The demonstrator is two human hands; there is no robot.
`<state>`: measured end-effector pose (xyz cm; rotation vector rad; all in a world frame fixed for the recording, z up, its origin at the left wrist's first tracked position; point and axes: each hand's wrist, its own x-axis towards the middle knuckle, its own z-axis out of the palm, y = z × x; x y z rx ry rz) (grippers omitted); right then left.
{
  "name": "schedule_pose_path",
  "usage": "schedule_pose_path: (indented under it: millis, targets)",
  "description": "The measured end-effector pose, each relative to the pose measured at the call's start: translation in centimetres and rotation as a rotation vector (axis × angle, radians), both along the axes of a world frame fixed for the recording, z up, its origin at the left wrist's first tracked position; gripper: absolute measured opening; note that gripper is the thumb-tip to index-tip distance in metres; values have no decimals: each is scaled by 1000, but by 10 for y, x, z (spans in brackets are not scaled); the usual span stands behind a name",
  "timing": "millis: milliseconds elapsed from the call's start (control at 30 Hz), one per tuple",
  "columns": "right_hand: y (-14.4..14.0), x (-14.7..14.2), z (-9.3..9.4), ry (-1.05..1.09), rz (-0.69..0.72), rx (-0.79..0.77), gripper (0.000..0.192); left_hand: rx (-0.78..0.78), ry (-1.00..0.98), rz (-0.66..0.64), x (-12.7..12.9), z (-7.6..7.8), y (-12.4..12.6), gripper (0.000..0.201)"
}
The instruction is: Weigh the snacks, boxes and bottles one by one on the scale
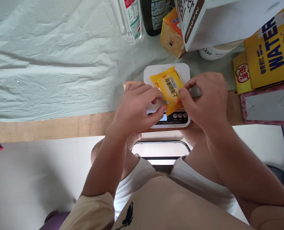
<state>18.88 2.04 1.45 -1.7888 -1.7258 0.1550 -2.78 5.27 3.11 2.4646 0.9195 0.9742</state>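
A yellow soap packet with dark printed characters lies tilted over the white kitchen scale. Its lower corner reaches over the scale's black control panel, where a lit display is partly covered. My right hand pinches the packet's right edge between thumb and forefinger. At the left edge, the thumb and curled forefinger of my left hand close on the packet near its lower corner. Behind my left knuckles, a small orange item in clear wrapping pokes out, mostly hidden.
Beyond the scale stand a clear bottle, a dark bottle, an orange soap pack, a white box and a Dove tub. Yellow boxes and a pink-edged box are at right. A green cloth covers the table.
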Motion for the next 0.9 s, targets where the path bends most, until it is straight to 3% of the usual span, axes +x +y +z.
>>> schedule_pose_path:
  millis: [267, 433, 567, 700, 800, 900]
  targets:
    - [2, 1, 4, -29, 64, 7, 25, -34, 55, 14, -1, 2, 2, 7]
    - [4, -5, 10, -24, 46, 177, 30, -74, 36, 69, -4, 4, 1, 8]
    - [-2, -19, 15, 32, 10, 336, 37, -156, -173, 142, -4, 7, -4, 16]
    - [-12, -37, 20, 147, 200, 550, 20, -373, -514, 151, 2, 15, -11, 47]
    - [-16, -47, 21, 163, 311, 565, 19, -531, -675, 155, 4, 20, -11, 56]
    - [-14, -49, 19, 169, 313, 537, 25, -450, -714, 159, -7, 21, 0, 51]
